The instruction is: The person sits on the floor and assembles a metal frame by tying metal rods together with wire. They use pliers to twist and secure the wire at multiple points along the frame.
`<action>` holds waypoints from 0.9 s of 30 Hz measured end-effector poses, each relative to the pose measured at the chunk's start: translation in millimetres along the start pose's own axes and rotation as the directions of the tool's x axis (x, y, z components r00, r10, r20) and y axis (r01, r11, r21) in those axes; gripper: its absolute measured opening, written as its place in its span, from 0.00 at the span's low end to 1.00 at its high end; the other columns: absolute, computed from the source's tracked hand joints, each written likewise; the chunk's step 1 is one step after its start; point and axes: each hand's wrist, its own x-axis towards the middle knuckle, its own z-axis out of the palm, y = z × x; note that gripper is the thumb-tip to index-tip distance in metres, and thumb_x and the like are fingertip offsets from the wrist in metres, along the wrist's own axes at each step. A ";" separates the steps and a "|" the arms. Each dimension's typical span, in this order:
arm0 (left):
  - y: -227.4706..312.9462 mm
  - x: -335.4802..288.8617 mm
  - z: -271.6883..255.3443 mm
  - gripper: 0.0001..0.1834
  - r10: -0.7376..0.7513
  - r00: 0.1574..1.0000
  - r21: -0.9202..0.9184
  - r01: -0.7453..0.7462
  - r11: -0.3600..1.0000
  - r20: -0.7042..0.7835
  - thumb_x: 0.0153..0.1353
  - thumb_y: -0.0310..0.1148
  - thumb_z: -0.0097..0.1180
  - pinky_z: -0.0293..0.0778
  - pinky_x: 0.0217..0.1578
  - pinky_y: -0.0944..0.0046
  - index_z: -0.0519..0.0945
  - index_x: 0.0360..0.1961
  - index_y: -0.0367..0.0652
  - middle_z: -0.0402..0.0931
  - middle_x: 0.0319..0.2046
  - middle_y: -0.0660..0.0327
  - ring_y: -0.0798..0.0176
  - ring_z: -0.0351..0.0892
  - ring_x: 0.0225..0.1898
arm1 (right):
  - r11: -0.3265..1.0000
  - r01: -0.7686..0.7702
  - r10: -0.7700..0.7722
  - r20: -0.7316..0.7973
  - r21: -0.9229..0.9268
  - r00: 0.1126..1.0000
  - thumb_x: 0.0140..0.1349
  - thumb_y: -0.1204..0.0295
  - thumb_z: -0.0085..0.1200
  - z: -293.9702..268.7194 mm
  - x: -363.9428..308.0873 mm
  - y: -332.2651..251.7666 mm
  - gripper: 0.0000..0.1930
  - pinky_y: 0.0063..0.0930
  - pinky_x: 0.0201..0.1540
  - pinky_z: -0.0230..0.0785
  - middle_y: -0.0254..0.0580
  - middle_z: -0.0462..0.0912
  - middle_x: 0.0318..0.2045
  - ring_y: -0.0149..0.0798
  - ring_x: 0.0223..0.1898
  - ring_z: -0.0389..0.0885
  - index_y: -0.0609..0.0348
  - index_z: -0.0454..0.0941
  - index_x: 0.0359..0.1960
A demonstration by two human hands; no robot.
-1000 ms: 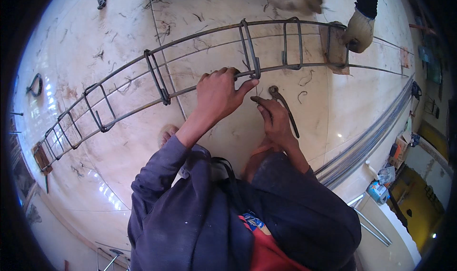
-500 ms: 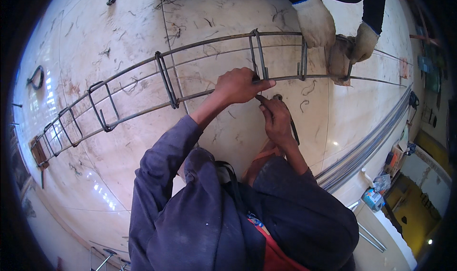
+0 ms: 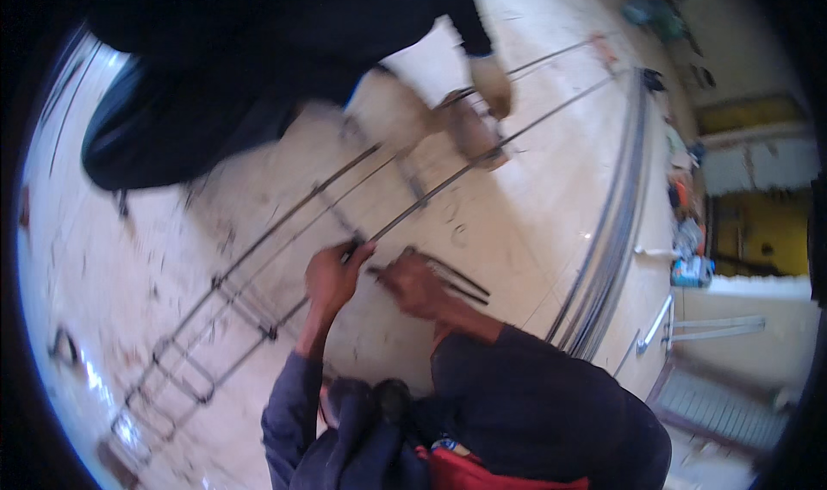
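My left hand (image 3: pixel 334 276) is closed around the lower long bar of a steel rebar cage (image 3: pixel 320 294), where a stirrup meets the bar. Just right of it and apart from the bar, my right hand (image 3: pixel 412 283) is closed on a dark pair of pincers (image 3: pixel 461 282), whose two handles stick out to the right. Motion blurs the fingertips, so any tie wire between them cannot be made out. The cage lies diagonally over the pale tiled floor, with several stirrups (image 3: pixel 245 305) towards its lower left end.
Across the cage a co-worker in dark clothes bends over, gloved hands (image 3: pixel 489 85) at a brown block (image 3: pixel 472 128) on the bars. Long loose steel rods (image 3: pixel 607 257) lie at the right. Wire scraps dot the floor. A blue container (image 3: pixel 692 271) stands beyond the rods.
My view has swung, so the cage now runs more steeply. The co-worker has leaned in over its far side. The pincers' two handles now point right from my right hand.
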 end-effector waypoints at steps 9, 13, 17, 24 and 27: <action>18.3 -6.3 -2.8 0.21 0.046 0.994 0.025 -0.044 0.999 -0.097 0.60 0.52 0.53 0.74 0.31 0.58 0.87 0.33 0.47 0.82 0.26 0.54 0.51 0.83 0.30 | 0.997 0.007 -0.016 -0.112 -0.082 0.994 0.58 0.63 0.57 -13.7 2.8 -10.0 0.12 0.35 0.41 0.65 0.37 0.78 0.21 0.37 0.29 0.76 0.52 0.82 0.40; 16.5 -10.4 -4.8 0.20 0.120 0.980 0.058 -0.112 0.992 -0.161 0.62 0.49 0.52 0.73 0.29 0.58 0.87 0.33 0.45 0.82 0.26 0.53 0.52 0.83 0.29 | 0.999 -0.006 0.005 -0.010 -0.051 1.000 0.60 0.60 0.53 -32.0 18.0 -18.1 0.11 0.37 0.39 0.67 0.39 0.78 0.21 0.42 0.32 0.78 0.53 0.81 0.32; 12.3 -10.8 0.3 0.21 0.173 0.973 0.053 -0.167 0.985 -0.156 0.63 0.49 0.52 0.71 0.27 0.58 0.86 0.34 0.41 0.82 0.24 0.51 0.53 0.83 0.27 | 0.993 0.031 -0.017 0.117 -0.117 0.993 0.58 0.61 0.51 -51.0 29.7 -15.8 0.12 0.39 0.39 0.67 0.41 0.78 0.22 0.45 0.32 0.78 0.55 0.78 0.24; 21.5 -14.8 5.6 0.23 0.177 0.970 0.136 -0.156 0.978 -0.164 0.65 0.48 0.49 0.72 0.28 0.56 0.85 0.37 0.38 0.82 0.26 0.50 0.52 0.83 0.29 | 0.977 0.155 -0.154 0.016 -0.146 0.988 0.55 0.62 0.51 -48.5 32.1 0.8 0.10 0.42 0.38 0.67 0.42 0.79 0.21 0.47 0.28 0.79 0.53 0.77 0.22; -1.4 -2.8 3.2 0.22 0.130 0.970 0.028 -0.127 0.992 -0.203 0.63 0.47 0.52 0.73 0.30 0.58 0.85 0.39 0.37 0.83 0.29 0.49 0.56 0.84 0.30 | 0.964 0.192 -0.177 0.096 -0.184 0.980 0.53 0.64 0.52 -65.0 69.1 5.1 0.07 0.44 0.38 0.68 0.41 0.80 0.22 0.47 0.31 0.81 0.51 0.78 0.23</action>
